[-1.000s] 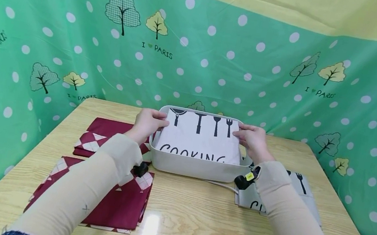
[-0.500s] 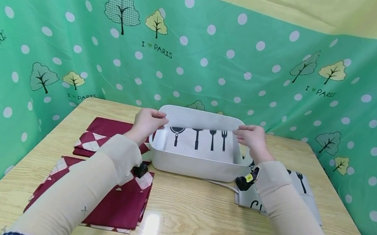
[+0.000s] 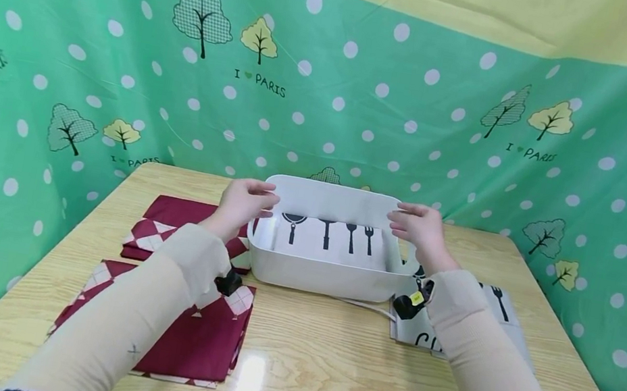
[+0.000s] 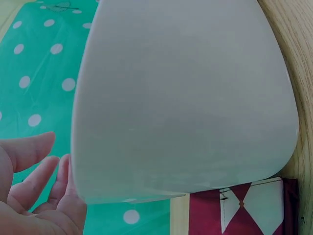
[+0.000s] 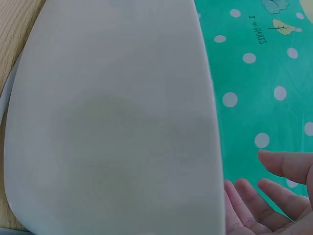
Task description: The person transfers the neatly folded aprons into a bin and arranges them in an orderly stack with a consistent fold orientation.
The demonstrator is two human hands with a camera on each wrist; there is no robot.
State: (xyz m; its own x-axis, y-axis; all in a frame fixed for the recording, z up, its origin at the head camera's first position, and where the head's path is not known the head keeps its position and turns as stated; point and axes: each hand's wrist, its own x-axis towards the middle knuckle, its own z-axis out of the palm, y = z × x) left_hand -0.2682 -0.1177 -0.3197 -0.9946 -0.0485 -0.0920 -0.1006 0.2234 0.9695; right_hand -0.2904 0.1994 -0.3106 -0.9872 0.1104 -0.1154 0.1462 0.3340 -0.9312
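Observation:
A folded white cloth (image 3: 330, 243) printed with black kitchen utensils lies inside a white oval basket (image 3: 328, 278) at the back of the table. At the basket's left rim is my left hand (image 3: 244, 205), its thumb and fingers apart with nothing between them in the left wrist view. My right hand (image 3: 418, 234) hovers over the right rim near the handle hole, fingers relaxed and spread from the thumb, holding nothing. Both wrist views are largely filled by the basket's outer wall (image 4: 186, 98).
Two folded maroon cloths with diamond borders lie on the left, a rear one (image 3: 181, 212) and a front one (image 3: 197, 348). More folded utensil-print cloth (image 3: 506, 315) lies under the right forearm. A white cord (image 3: 364, 305) runs from the basket. A green dotted curtain (image 3: 325, 122) surrounds the table.
The white cloth, held by both hands at the basket's rim a second ago, has left my fingers and dropped down inside. Both hands stay near the rim.

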